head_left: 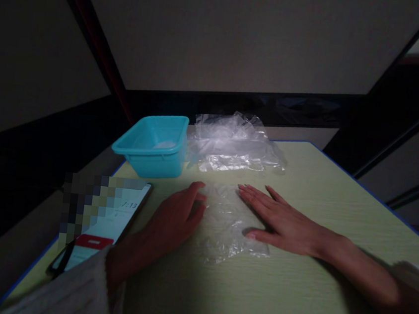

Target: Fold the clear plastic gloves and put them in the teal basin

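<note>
A clear plastic bag (225, 223) lies flat on the pale green table (292, 295). My right hand (281, 219) rests palm down on the bag's right side, fingers stretched out flat. My left hand (173, 220) lies at the bag's left edge with its fingers loosely curled, the fingertips touching the plastic. Neither hand lifts the bag.
A turquoise plastic tub (154, 143) stands at the table's far left, something white inside. Beside it lies a pile of clear plastic bags (233, 144). A phone (107, 226) with a lit screen lies at the left edge. The room around is dark.
</note>
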A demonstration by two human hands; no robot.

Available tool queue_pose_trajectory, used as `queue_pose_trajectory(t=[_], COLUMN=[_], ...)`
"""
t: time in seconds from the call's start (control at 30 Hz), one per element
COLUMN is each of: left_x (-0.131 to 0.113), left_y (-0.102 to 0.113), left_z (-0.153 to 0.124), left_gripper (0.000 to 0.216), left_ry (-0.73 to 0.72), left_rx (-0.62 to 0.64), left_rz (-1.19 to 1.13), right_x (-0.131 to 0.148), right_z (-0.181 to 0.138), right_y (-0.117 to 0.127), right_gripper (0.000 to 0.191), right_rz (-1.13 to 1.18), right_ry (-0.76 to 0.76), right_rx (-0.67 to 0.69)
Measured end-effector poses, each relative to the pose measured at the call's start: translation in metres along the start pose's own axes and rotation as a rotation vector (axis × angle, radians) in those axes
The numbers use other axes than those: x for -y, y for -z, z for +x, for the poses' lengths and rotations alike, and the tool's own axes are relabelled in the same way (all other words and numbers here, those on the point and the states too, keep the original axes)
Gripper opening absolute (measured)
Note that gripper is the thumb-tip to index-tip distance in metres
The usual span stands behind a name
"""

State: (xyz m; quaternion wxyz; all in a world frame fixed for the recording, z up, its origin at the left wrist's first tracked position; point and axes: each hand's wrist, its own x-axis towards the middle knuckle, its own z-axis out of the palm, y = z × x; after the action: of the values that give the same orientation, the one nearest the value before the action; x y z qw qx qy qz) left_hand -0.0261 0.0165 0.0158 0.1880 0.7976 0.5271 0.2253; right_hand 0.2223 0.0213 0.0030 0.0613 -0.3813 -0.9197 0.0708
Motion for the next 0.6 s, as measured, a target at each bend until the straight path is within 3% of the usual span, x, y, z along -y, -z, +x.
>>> queue_pose_trajectory(t=[0.2, 0.37, 0.47, 0.6], left_x=[0.003, 0.0, -0.004, -0.007], left_y=[-0.008, -0.016, -0.018, -0.017], left_z=[0.002, 0.007, 0.007, 0.006], left_gripper=[0.039, 0.055, 0.056, 0.057], left_ry=[-0.129, -0.355, -0.362, -0.32], left_rx=[-0.059, 0.109, 0.208, 0.246], left_rz=[0.117, 0.278, 0.324, 0.345], right_x=[0.0, 0.002, 0.001, -0.002], right_z=[0.0, 0.002, 0.003, 0.002], right_y=[0.002, 0.003, 0.002, 0.001], right_gripper=[0.084, 0.085, 0.085, 0.086], right_rz=[0.002, -0.012, -0.015, -0.022], right_ry=[-0.012, 0.01, 0.022, 0.016], right_rx=[0.009, 0.031, 0.033, 0.07])
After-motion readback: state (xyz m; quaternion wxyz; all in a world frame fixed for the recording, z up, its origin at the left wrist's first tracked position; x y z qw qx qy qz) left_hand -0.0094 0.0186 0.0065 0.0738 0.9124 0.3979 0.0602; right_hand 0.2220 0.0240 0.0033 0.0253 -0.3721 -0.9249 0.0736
